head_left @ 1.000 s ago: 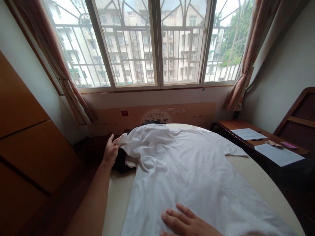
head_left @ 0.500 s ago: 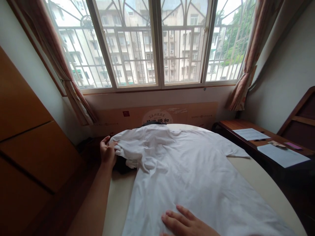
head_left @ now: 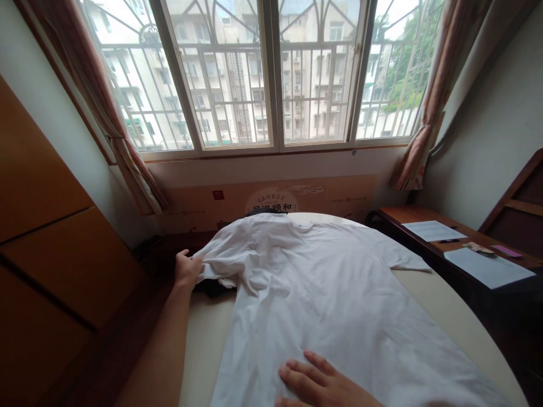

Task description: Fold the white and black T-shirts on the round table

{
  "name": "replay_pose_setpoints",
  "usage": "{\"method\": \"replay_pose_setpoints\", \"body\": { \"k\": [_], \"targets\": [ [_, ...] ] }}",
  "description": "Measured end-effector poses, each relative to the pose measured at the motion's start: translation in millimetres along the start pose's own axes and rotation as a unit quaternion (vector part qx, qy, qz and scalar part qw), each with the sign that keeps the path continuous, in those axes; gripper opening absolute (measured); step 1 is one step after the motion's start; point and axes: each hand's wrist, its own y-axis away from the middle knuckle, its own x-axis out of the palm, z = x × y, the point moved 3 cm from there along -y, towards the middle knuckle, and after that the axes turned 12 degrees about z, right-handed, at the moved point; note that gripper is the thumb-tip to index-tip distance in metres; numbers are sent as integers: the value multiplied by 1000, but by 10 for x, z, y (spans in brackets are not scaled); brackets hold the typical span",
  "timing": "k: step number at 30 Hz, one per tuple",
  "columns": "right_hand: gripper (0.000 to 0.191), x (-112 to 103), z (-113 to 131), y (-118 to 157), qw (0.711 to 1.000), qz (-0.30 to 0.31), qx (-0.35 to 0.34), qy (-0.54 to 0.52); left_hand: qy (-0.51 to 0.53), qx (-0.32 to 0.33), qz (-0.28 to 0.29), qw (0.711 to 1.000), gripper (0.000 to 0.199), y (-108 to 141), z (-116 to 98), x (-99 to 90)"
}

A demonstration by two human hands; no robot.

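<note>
I am counting one white shirt (head_left: 322, 294), lying spread over one curved-edge table (head_left: 202, 345), and two hands. The left hand (head_left: 187, 270) is pinching the edge of the sleeve at left; the right hand (head_left: 326, 383) is resting on the shirt's near part, fingers slightly spread. One black item (head_left: 214, 289) is lying bunched beneath that sleeve, getting in its way. At right, one wooden side table (head_left: 399, 213) is bearing two paper sheets (head_left: 487, 267), one pen (head_left: 448, 241) and one pink item (head_left: 507, 250). Two curtains (head_left: 413, 164) are flanking the window (head_left: 274, 85).
</note>
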Motion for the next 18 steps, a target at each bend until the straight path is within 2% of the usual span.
{"method": "replay_pose_setpoints", "body": {
  "k": [2,4,6,8,10,11,13,14,16,18],
  "targets": [
    [39,-3,-3,2,1000,-1,1,-1,-1,34,-53,998,73,20,-64,-54],
    [39,-2,-6,5,1000,-2,2,-1,-35,84,-84,992,73,63,-152,-92],
    [40,2,-9,9,1000,-3,1,-1,-96,98,-79,987,66,123,-222,-96],
    [42,5,-13,13,1000,-4,1,0,-166,58,-57,983,61,196,-269,-80],
    [43,11,-15,16,1000,-5,-1,6,-236,32,-59,969,59,287,-348,-60],
    [44,17,-16,19,1000,-5,-2,10,-266,43,-70,960,57,338,-413,-39],
    [44,43,-14,29,1000,-8,-4,19,-308,124,-73,940,51,444,-582,63],
    [44,65,-10,35,1000,-9,-3,23,-318,181,-53,929,48,500,-668,154],
    [45,122,5,44,999,-22,3,31,-327,282,27,901,47,616,-795,405],
    [43,187,32,48,998,-46,12,30,-342,341,121,867,51,732,-834,694]
  ]
}}
